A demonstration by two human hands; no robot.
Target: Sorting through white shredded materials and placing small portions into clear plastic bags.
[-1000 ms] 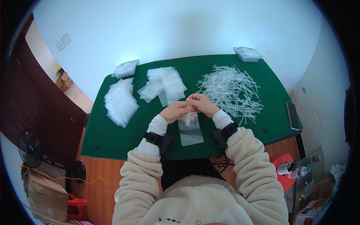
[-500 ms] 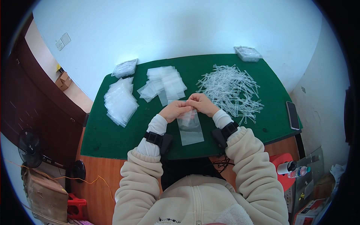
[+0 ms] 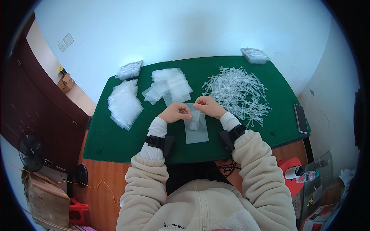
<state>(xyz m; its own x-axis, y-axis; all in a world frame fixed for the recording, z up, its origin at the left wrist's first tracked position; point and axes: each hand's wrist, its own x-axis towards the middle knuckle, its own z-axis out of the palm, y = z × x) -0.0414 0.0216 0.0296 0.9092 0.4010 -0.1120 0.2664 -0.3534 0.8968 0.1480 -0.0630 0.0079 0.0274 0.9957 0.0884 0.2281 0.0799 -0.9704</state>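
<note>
A clear plastic bag [image 3: 197, 137] lies on the green table in front of me, its top end between my hands. My left hand [image 3: 174, 113] pinches its left edge, fingertips closed. At the upper right of the bag, my right hand [image 3: 209, 107] holds the edge between thumb and fingers. Some slim clear plastic sticks [image 3: 194, 124] show through the bag as a small bundle. Beyond my right hand spreads a large loose heap of clear plastic sticks with ringed ends [image 3: 235, 92]. Loose flat clear bags [image 3: 169, 84] lie just beyond my left hand.
Filled clear bags [image 3: 124, 106] are piled at the table's left. Clear packs stand at the far left corner [image 3: 129, 70] and far right corner [image 3: 254, 56]. A phone [image 3: 301, 118] lies by the right edge. Below are a red stool [image 3: 290, 184] with a bottle and a fan [image 3: 30, 151].
My hands have drawn apart along the bag's top, the left one moving left. The bag has slid slightly away from me, and the sticks inside show more plainly.
</note>
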